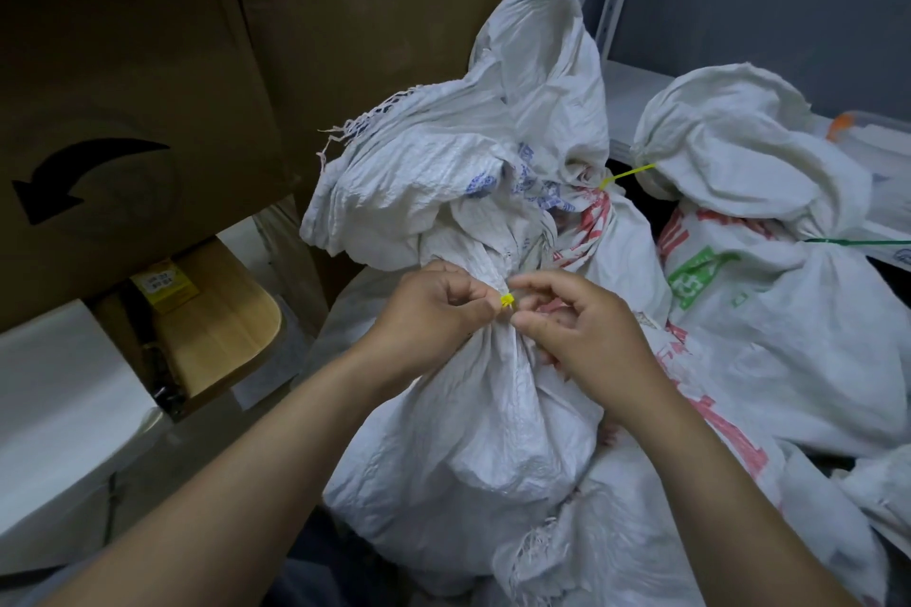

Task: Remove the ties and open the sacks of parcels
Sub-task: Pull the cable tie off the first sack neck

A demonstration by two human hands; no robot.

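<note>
The small yellow plastic zip tie (507, 300) is cinched hard into the gathered neck of the white woven plastic sack (473, 434), and only its locking head shows. With so little of it standing proud, your fingertips could slip off the head, or you could pull cloth instead of tie and draw the neck tighter. The weave already frays at the sack's upper hem, so a hard tug may tear it. The sack stands upright and full, and a sideways pull could tip it against the brown cardboard box (123, 113).

Your left hand (434, 306) is curled, with thumb and forefinger pinching the tie at its left side, touching the head. Your right hand (581, 325) is curled too, its thumb and forefinger closing round the head from the right; I cannot tell whether they grip the tie or only the cloth. The tie sits between your two hands, at the sack's neck, on the side facing you.
</note>
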